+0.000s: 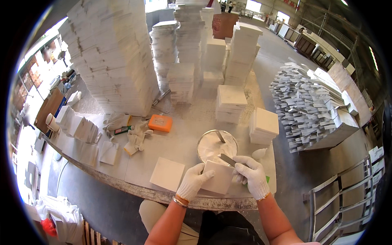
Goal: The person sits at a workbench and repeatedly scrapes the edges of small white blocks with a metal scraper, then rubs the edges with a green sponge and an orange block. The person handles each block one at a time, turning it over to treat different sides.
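Bare forearms (pixel 169 223) are nearest. The gloved left hand (pixel 193 179) grips a white tile (pixel 219 179) by its left side, at the table's (pixel 136 181) front. Behind it stands a bowl (pixel 198 152) of paste (pixel 208 149); the right hand (pixel 253 175) grips a scraper (pixel 227 159).

No readable text or numbers.

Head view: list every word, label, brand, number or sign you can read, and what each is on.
Orange box: faint print, too small to read.
Red sign on the far wall: too small and blurred to read.
White slab in the left hand: no text visible.
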`<state>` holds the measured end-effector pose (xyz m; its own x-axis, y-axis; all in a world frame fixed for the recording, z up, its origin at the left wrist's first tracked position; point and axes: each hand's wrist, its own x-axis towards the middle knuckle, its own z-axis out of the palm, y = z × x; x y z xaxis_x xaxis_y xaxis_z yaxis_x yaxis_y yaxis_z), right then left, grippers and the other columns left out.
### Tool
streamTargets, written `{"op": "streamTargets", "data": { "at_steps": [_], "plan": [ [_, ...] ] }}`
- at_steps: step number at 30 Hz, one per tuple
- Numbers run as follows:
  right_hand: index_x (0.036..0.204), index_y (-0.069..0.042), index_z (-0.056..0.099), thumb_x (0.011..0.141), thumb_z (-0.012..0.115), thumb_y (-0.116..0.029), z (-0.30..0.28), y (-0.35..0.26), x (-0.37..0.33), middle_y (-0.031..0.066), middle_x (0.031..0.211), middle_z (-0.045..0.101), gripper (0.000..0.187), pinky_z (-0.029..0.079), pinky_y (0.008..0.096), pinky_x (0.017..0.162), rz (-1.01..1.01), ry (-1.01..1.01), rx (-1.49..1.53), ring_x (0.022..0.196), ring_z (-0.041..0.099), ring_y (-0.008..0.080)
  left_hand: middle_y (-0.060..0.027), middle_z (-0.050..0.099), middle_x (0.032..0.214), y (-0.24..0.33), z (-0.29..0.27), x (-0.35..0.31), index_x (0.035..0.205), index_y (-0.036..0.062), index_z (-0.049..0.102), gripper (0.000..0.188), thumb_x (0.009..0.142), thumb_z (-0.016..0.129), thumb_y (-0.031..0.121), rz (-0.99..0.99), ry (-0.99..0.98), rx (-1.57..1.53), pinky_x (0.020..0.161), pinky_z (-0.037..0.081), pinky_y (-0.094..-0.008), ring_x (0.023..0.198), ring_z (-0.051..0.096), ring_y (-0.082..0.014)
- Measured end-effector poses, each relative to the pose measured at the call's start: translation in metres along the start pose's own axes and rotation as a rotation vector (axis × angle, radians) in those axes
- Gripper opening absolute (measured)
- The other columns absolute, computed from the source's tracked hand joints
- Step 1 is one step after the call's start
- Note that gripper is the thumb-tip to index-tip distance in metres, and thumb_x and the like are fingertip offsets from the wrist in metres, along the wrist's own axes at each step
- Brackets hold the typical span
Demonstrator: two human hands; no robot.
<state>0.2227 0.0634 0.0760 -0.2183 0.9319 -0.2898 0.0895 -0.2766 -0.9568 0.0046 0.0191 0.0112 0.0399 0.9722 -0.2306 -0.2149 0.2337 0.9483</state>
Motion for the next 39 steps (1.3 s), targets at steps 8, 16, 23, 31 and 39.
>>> {"op": "streamTargets", "data": {
  "at_steps": [8, 16, 23, 31, 39],
  "plan": [
    [0.124, -0.001, 0.067, 0.096, 0.064, -0.017, 0.002, 0.0, -0.001, 0.0039, 0.084, 0.07, 0.033, 0.04, 0.0205, 0.053, -0.008, 0.032, -0.005, 0.062, 0.058, 0.0066, -0.0035, 0.069, 0.099, -0.001, -0.002, 0.001, 0.116, -0.0036, 0.067, 0.038, 0.094, 0.072, 0.028, 0.02, -0.02, 0.075, 0.082, 0.05, -0.0264, 0.091, 0.059, -0.0082],
    [0.125, 0.002, 0.065, 0.097, 0.061, -0.016, 0.007, 0.001, -0.002, 0.005, 0.083, 0.069, 0.033, 0.041, 0.02, 0.051, -0.021, 0.012, -0.044, 0.061, 0.058, 0.0068, -0.0032, 0.069, 0.098, -0.003, -0.001, 0.001, 0.115, -0.0031, 0.068, 0.036, 0.095, 0.071, 0.026, 0.022, -0.013, 0.02, 0.081, 0.05, -0.0266, 0.09, 0.059, -0.0078],
    [0.123, -0.001, 0.068, 0.096, 0.065, -0.018, 0.012, -0.01, -0.007, 0.003, 0.084, 0.07, 0.032, 0.041, 0.0214, 0.056, -0.02, 0.02, -0.04, 0.062, 0.059, 0.0071, -0.0028, 0.069, 0.097, -0.003, -0.004, 0.005, 0.115, -0.0025, 0.068, 0.035, 0.094, 0.07, 0.026, 0.024, -0.022, 0.063, 0.081, 0.05, -0.0262, 0.09, 0.059, -0.0075],
    [0.123, -0.002, 0.068, 0.096, 0.065, -0.017, 0.009, -0.002, -0.004, 0.0024, 0.083, 0.069, 0.031, 0.04, 0.0198, 0.053, -0.009, 0.046, -0.056, 0.061, 0.057, 0.0054, -0.0007, 0.067, 0.094, 0.004, -0.004, 0.002, 0.11, -0.002, 0.068, 0.031, 0.093, 0.071, 0.024, 0.026, -0.02, 0.037, 0.078, 0.049, -0.0256, 0.086, 0.056, -0.0065],
    [0.123, -0.004, 0.069, 0.096, 0.065, -0.017, 0.011, 0.0, -0.001, 0.0013, 0.081, 0.069, 0.03, 0.038, 0.0191, 0.052, -0.021, 0.043, -0.077, 0.061, 0.057, 0.0043, -0.0027, 0.069, 0.1, -0.007, -0.006, 0.005, 0.115, -0.0028, 0.067, 0.033, 0.094, 0.07, 0.023, 0.002, -0.043, -0.055, 0.082, 0.05, -0.0259, 0.092, 0.06, -0.008]
  ]
}}
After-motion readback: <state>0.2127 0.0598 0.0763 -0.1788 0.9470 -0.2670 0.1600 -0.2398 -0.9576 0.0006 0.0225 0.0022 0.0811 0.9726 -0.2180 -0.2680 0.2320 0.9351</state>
